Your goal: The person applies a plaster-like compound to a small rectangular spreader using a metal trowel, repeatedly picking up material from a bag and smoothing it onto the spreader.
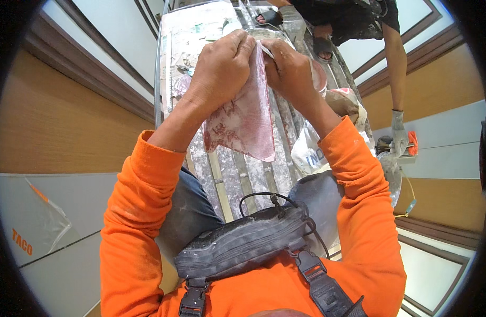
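A thin, whitish sheet with dusty pink and dark red stains (pixel 245 119) hangs in front of me, its lower end loose above the slatted platform. Fingers of my left hand (pixel 220 68) are closed on its upper edge. Close beside it, my right hand (pixel 292 68) pinches the same sheet near the top corner, thumb pressed against the fingers. The two hands nearly touch. Whether the sheet is cloth, plastic or sandpaper I cannot tell.
I sit on a splattered slatted platform (pixel 240 174). Ahead lies a pale, littered board (pixel 187 34). On the right are a pinkish bucket (pixel 319 76) and a white sack (pixel 308 150). A co-worker's gloved hand (pixel 399 132) grips an orange-ended tool (pixel 412 143). A black pouch (pixel 243 240) rests at my waist.
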A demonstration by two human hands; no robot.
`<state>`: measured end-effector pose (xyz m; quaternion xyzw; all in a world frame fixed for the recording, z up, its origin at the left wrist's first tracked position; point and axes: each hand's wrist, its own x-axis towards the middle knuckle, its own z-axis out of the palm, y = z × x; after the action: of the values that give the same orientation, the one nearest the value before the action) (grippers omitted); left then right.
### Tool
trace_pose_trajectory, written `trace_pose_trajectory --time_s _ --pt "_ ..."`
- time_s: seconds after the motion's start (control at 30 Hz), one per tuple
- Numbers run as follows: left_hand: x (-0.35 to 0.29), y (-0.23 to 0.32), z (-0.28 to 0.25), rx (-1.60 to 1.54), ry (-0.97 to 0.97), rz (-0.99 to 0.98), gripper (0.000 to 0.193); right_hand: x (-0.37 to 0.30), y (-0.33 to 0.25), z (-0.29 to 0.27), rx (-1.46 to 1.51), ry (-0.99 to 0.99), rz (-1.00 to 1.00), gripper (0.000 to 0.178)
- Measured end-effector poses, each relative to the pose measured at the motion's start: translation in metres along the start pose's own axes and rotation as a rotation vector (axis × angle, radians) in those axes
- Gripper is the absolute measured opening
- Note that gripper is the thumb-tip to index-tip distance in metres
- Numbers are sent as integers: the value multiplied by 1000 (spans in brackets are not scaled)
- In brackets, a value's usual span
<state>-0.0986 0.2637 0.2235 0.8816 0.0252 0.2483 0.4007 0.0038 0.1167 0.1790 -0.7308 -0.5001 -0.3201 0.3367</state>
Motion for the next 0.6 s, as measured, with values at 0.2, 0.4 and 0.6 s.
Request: trace_pose_trajectory --time_s 0.2,0.4,0.6 --pt "0 -1 -7 80 -18 42 29 6 9 3 388 -28 324 17" --pt "3 -10 -9 213 -16 2 26 20 -23 -18 982 -254 797 20" --pt "2 -12 -7 365 -57 142 25 20 -20 -8 1074 -163 823 19"
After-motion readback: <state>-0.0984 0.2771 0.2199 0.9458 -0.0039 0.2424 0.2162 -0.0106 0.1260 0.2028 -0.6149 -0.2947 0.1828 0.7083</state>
